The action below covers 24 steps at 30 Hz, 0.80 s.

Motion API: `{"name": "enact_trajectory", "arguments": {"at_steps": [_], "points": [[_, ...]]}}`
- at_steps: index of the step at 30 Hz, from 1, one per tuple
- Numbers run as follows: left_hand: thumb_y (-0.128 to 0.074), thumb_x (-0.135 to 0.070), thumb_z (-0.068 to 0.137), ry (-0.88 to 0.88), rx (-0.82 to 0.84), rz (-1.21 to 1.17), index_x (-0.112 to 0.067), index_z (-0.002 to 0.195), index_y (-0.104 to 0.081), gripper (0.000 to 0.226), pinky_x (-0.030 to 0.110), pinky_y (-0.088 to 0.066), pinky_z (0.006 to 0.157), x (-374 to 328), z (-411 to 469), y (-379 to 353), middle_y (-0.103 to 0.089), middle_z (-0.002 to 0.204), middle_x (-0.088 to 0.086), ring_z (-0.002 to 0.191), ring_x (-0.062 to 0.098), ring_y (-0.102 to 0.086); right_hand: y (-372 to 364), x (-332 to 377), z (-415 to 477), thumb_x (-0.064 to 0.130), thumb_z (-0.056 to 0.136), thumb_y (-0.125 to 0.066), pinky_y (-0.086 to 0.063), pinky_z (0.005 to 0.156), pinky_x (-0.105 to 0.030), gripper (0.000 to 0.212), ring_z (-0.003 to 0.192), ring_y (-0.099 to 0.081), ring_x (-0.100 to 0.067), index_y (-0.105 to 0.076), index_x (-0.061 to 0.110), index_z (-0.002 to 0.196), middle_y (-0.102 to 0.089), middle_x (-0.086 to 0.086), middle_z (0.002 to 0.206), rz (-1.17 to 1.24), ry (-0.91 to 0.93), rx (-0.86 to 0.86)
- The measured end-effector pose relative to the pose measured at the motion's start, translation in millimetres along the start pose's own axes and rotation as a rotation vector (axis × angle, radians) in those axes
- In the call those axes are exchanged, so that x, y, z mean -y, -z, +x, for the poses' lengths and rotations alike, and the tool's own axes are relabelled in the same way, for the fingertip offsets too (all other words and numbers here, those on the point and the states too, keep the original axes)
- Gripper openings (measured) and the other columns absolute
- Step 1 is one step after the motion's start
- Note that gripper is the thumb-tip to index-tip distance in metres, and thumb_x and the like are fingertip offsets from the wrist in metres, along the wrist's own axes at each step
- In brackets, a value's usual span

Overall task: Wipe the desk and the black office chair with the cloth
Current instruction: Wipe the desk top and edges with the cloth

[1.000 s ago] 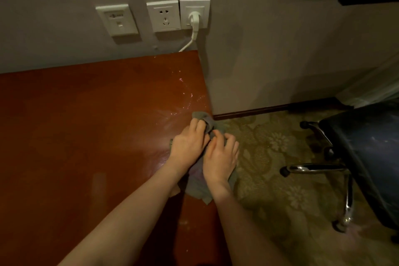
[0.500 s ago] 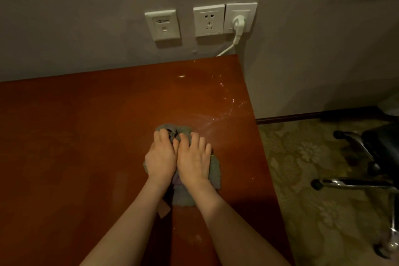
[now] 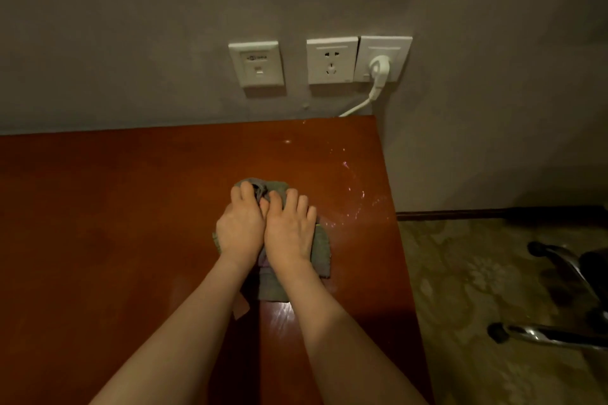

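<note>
Grey wall runs behind a reddish-brown worktop (image 3: pixel 98 223), and a white plug (image 3: pixel 378 67) sits in the rightmost of three wall plates, its cord dropping behind the worktop's far corner. Nearer the person than the plug and a little to its left, the grey cloth (image 3: pixel 320 250) lies on the worktop with both hands on top of it, side by side and touching. The left hand (image 3: pixel 241 230) has its fingers bent over the bunched far end of the cloth and seems to grip that fold; the right hand (image 3: pixel 289 233) lies flat with fingers spread and fairly straight, pressing the cloth down rather than holding it. Between the plug and the cloth, pale wet streaks (image 3: pixel 355 194) glint near the worktop's right edge. Far to the right of the plug and lower down, over patterned carpet (image 3: pixel 477 289), only the chrome legs and a dark sliver of the chair (image 3: pixel 559 337) show at the frame's edge. By my reading the step in hand is wiping the worktop, with the chair not yet touched. The next move probably calls for steady downward pressure from both palms while the cloth is pushed toward the plug and over the streaks, keeping it flat so it does not roll up under the left fingers, and stopping short of the cord. The wide stretch of worktop left of the plug likely needs passes too before turning to the chair.
</note>
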<state>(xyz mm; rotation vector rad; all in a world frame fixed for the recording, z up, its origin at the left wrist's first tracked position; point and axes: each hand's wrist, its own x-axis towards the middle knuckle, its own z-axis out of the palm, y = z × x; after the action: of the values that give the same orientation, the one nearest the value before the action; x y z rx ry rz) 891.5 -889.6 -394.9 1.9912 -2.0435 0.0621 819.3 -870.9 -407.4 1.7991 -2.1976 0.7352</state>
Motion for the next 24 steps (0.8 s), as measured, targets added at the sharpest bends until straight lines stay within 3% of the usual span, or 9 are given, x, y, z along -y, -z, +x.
{"name": "enact_trajectory", "arguments": {"at_steps": [4,10,16,21,24], "points": [[-0.025,-0.036,0.087,0.016,0.051,-0.022,0.0,0.091,-0.05,0.043,0.024,-0.032,0.033,15.8,23.2,0.0,-0.055,0.08,0.015,0.043,0.027,-0.053,-11.9,20.9,16.8,0.033,0.091,-0.036,-0.038,0.06,-0.033,0.036,0.071,-0.052,-0.02,-0.069,0.021,0.082,-0.062,-0.001,0.082,0.006,-0.035,0.007],[-0.022,-0.037,0.085,-0.012,-0.006,-0.035,0.003,0.096,-0.052,0.051,0.026,-0.035,0.034,40.4,77.7,-6.2,-0.056,0.08,0.02,0.044,0.031,-0.055,-41.5,51.6,63.5,0.032,0.09,-0.037,-0.04,0.059,-0.033,0.035,0.071,-0.052,-0.021,-0.068,0.021,0.076,-0.06,-0.001,0.079,0.036,-0.019,0.029],[-0.012,-0.044,0.08,0.039,-0.041,-0.018,0.004,0.105,-0.049,0.066,0.033,-0.034,0.049,32.5,138.0,-16.8,-0.055,0.098,0.023,0.068,0.039,-0.061,-75.5,52.8,121.8,0.033,0.086,-0.034,-0.043,0.059,-0.029,0.04,0.071,-0.057,-0.022,-0.069,0.02,0.071,-0.063,-0.003,0.082,0.036,0.018,0.03],[-0.018,-0.04,0.083,0.07,-0.023,-0.02,0.004,0.099,-0.052,0.058,0.033,-0.031,0.047,21.6,162.5,-25.2,-0.057,0.092,0.025,0.065,0.041,-0.061,-89.9,44.7,148.4,0.034,0.085,-0.034,-0.042,0.058,-0.028,0.043,0.07,-0.058,-0.023,-0.07,0.019,0.068,-0.064,-0.004,0.081,0.042,0.066,0.052],[-0.037,-0.028,0.096,0.135,0.028,0.006,0.001,0.112,-0.047,0.035,0.036,-0.033,0.055,15.4,173.4,-30.4,-0.054,0.107,0.021,0.082,0.04,-0.062,-93.8,37.9,162.4,0.035,0.083,-0.032,-0.044,0.059,-0.027,0.045,0.071,-0.06,-0.024,-0.072,0.019,0.068,-0.066,-0.005,0.083,0.05,0.082,0.116]]}}
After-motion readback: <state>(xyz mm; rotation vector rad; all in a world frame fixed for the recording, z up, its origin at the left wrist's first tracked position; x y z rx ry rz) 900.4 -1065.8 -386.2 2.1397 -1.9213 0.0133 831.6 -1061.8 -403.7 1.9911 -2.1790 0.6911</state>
